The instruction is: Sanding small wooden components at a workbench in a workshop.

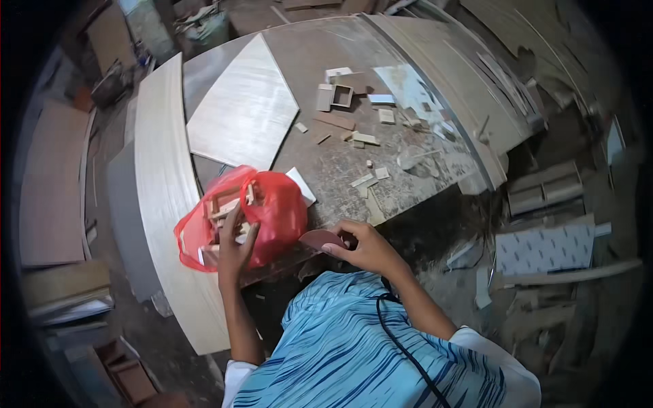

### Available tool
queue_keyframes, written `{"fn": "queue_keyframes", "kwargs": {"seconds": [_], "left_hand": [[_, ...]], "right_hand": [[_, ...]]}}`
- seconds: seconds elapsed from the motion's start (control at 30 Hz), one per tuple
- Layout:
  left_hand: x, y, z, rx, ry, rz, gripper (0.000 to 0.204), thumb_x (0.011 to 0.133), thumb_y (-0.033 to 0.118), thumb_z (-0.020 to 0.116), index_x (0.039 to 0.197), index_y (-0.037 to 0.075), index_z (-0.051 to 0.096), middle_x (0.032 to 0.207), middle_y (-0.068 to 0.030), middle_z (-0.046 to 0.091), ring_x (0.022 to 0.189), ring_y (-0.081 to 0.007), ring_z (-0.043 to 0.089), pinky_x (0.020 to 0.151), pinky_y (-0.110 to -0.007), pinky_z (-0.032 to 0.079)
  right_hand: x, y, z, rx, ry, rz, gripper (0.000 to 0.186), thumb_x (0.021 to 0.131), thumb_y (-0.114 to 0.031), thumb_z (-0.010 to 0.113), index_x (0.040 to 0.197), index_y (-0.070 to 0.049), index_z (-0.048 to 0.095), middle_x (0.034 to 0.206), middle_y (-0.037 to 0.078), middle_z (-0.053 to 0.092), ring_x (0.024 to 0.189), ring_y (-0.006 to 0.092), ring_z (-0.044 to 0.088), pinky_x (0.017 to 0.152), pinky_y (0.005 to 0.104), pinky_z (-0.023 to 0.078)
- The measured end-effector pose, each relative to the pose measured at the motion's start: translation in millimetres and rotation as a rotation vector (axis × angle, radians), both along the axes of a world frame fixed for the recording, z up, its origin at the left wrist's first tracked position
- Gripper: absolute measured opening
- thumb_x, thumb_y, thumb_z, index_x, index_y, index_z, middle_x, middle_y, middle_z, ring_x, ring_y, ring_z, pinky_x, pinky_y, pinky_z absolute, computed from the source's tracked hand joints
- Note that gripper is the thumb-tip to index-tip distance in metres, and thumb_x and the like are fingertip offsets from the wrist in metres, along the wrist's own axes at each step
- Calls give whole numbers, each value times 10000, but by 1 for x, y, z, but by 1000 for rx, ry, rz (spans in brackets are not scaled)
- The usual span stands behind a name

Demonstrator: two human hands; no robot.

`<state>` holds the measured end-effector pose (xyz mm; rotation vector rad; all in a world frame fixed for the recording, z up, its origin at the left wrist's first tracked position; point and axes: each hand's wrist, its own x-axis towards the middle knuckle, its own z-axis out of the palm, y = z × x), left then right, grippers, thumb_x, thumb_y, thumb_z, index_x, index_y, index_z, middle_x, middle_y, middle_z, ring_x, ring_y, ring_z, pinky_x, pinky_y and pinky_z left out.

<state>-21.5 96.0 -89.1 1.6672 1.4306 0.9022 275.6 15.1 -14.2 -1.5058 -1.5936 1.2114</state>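
Note:
A red plastic bag (279,211) full of small wooden pieces (224,204) lies at the table's near left edge. My left hand (237,241) reaches into its opening, fingers curled among the pieces; what exactly they grip I cannot make out. Right of the bag, my right hand (354,241) holds a reddish-brown curved sheet (320,238), perhaps sandpaper, pinched under the thumb. A small white board (299,183) lies just behind the bag.
The worn worktable (326,58) carries a pale panel (241,102), a long plywood strip (160,136), a small open box (343,96) and scattered offcuts (386,116). Stacked boards (54,177) stand at the left; more scrap wood (544,245) lies at the right.

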Motion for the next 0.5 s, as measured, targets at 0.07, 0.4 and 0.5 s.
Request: {"fn": "queue_keyframes", "kwargs": {"seconds": [0.07,0.4,0.5], "left_hand": [[6,0,-7,5,31,6,546,899,150,744,1397,70,535,1196,-92,662,1015,-185,625,873,-337,511],[50,-6,38,223,-146,336,387,984,89,631,1349,8,531,1270,-120,621,985,-148,623,790,-270,522],[59,-7,53,245,-345,397,400,1005,95,599,1382,15,492,1246,-125,617,905,-120,612,687,-239,533]], "right_hand": [[14,-2,-10,22,-17,-75,289,892,-251,762,980,-5,638,860,67,643,712,143,571,654,308,486],[91,-6,-108,-126,127,-236,379,867,-344,790,994,-11,659,759,75,665,678,122,609,634,331,498],[130,-4,-156,-166,114,-277,337,876,-301,784,917,-2,633,706,47,621,642,103,566,600,329,477]]}}
